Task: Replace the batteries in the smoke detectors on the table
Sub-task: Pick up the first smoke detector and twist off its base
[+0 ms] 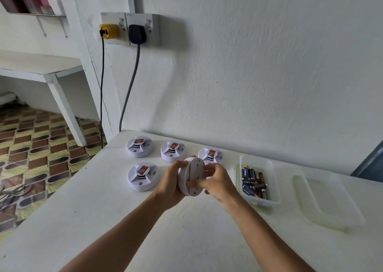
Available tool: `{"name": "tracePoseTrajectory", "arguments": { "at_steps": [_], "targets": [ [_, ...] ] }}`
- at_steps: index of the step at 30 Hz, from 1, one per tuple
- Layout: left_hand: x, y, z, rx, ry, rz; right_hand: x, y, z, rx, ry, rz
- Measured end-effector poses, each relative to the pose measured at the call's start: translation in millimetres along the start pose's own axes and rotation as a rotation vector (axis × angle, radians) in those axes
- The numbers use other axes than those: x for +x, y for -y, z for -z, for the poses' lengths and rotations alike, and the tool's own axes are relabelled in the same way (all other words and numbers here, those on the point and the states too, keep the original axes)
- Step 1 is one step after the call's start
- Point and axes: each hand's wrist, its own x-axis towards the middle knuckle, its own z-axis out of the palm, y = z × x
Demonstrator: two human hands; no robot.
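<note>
Hands (192, 183) around detector (191, 176); "CELL" batteries (253, 182)

From my feed I saw a rough white plaster wall (259, 64) behind a white table (103, 209). A double socket (132, 28) held 2 plugs, a yellow one (109, 31) and a black one (137, 33), their cables hanging down. At left, a brown-and-yellow patterned floor (35, 147) lay under a white shelf (37, 66).
</note>
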Motion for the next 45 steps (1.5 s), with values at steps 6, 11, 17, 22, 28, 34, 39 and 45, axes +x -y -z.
{"name": "tracePoseTrajectory", "arguments": {
  "at_steps": [6,11,17,22,28,34,39,45],
  "targets": [
    [-3,-4,-2,0.057,-0.012,0.11,3,1,6,-0.005,0.023,0.054],
    [-4,-4,-1,0.065,-0.041,0.167,4,-2,8,-0.095,0.067,0.07],
    [-5,-9,-2,0.063,-0.134,0.18,0,-6,-2,0.179,0.164,-0.07],
    [-4,-22,22,0.022,-0.233,0.127,-2,-6,-7,0.476,0.161,-0.211],
    [-5,-45,39,-0.111,-0.337,0.007,13,-29,-31,-0.468,-0.009,-0.042],
    [-14,-48,40,-0.13,-0.361,-0.013,12,-40,-50,-0.96,-0.027,0.172],
    [-12,-37,24,-0.131,-0.315,-0.013,1,-27,-34,-0.396,-0.084,0.18],
    [10,-16,-39,-0.116,-0.128,-0.017,-14,-4,22,-0.077,-0.154,0.166]
  ]
}}
